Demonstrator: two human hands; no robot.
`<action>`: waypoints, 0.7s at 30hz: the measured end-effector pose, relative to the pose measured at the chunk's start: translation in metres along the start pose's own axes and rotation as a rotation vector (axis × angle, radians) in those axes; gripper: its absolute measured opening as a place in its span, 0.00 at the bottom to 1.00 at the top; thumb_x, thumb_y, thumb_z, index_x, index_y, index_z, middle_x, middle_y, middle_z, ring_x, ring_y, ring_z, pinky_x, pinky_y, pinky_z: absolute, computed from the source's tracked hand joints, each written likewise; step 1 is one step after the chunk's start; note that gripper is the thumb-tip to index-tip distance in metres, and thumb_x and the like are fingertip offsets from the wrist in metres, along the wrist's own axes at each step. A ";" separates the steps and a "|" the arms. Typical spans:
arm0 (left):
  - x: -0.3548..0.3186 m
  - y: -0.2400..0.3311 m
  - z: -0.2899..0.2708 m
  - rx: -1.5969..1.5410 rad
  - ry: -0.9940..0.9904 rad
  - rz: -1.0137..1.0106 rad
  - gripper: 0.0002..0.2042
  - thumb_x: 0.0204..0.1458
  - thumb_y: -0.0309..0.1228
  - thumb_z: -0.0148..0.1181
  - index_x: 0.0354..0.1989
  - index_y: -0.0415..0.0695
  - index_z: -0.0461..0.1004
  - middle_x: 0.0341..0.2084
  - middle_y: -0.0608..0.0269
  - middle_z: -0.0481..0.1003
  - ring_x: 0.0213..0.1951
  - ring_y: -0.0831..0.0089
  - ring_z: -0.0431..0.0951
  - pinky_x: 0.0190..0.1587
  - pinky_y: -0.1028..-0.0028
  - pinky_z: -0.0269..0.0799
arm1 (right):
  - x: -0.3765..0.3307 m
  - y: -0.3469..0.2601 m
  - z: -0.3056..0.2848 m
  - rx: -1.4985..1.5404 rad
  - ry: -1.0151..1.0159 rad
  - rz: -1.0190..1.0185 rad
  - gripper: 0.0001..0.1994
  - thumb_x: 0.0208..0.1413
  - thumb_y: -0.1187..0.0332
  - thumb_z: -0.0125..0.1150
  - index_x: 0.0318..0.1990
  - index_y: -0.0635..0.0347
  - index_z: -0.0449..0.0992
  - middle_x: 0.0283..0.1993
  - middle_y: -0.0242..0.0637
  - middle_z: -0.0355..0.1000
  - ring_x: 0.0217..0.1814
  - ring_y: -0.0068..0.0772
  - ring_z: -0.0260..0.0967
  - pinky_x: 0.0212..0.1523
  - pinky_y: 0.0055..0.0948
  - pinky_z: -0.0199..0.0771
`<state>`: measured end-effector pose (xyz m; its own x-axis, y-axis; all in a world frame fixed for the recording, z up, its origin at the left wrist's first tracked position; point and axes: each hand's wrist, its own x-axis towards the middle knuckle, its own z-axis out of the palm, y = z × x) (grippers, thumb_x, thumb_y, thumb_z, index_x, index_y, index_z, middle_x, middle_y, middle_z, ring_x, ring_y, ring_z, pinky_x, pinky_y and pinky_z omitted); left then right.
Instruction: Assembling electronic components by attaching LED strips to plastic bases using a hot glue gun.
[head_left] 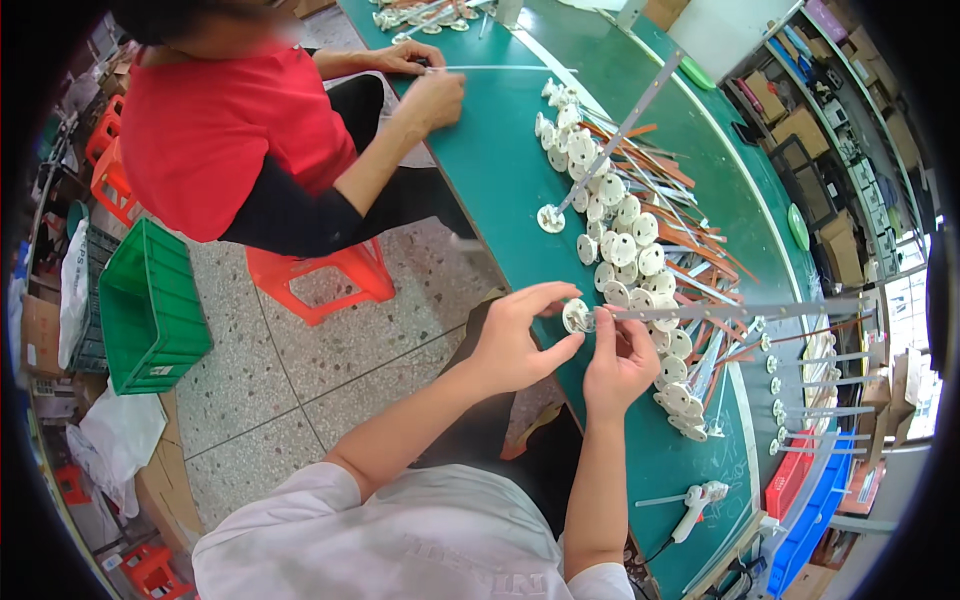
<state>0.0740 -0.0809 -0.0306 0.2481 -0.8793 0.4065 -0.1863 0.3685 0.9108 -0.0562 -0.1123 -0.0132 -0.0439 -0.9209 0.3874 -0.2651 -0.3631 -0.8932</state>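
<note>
Over the near edge of the green table I hold a long grey strip (730, 311) with a round white disc (577, 316) at its left end. My right hand (618, 365) pinches the strip close to the disc, and the strip runs off to the right. My left hand (515, 338) is curved around the disc, its thumb and forefinger apart on either side of the rim; whether they touch it, I cannot tell. Just beyond my hands lies a long pile of white discs (622, 249) fixed to grey and orange-brown strips (690, 240).
At the far left, a co-worker in a red top (240, 130) handles a thin pale strip (500, 68). A white glue gun (695, 508) lies at the table's right end. A green crate (150, 310) and an orange stool (330, 280) stand on the floor. Shelves (850, 130) line the back.
</note>
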 end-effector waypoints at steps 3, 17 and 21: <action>0.001 -0.003 0.004 -0.697 -0.175 -0.289 0.18 0.53 0.19 0.58 0.53 0.34 0.70 0.43 0.58 0.75 0.45 0.78 0.75 0.50 0.75 0.72 | -0.001 -0.009 -0.007 -0.024 0.007 -0.079 0.04 0.54 0.77 0.63 0.37 0.68 0.78 0.31 0.31 0.75 0.30 0.15 0.69 0.31 0.14 0.67; -0.019 0.001 0.003 -0.104 -0.346 -0.184 0.10 0.51 0.32 0.65 0.28 0.37 0.78 0.14 0.66 0.75 0.15 0.84 0.70 0.21 0.80 0.66 | -0.017 -0.009 -0.038 -0.098 0.133 -0.073 0.07 0.55 0.74 0.64 0.38 0.71 0.78 0.31 0.36 0.76 0.27 0.18 0.66 0.25 0.16 0.63; -0.019 0.003 0.008 -0.174 -0.260 -0.117 0.10 0.48 0.33 0.67 0.28 0.39 0.77 0.16 0.64 0.74 0.16 0.78 0.71 0.23 0.76 0.68 | -0.022 0.003 -0.037 -0.113 0.124 -0.069 0.07 0.56 0.74 0.63 0.37 0.71 0.78 0.31 0.36 0.76 0.28 0.20 0.69 0.26 0.17 0.67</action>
<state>0.0611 -0.0657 -0.0357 0.0030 -0.9581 0.2864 -0.0004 0.2864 0.9581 -0.0919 -0.0880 -0.0162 -0.1385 -0.8674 0.4779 -0.3775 -0.3999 -0.8352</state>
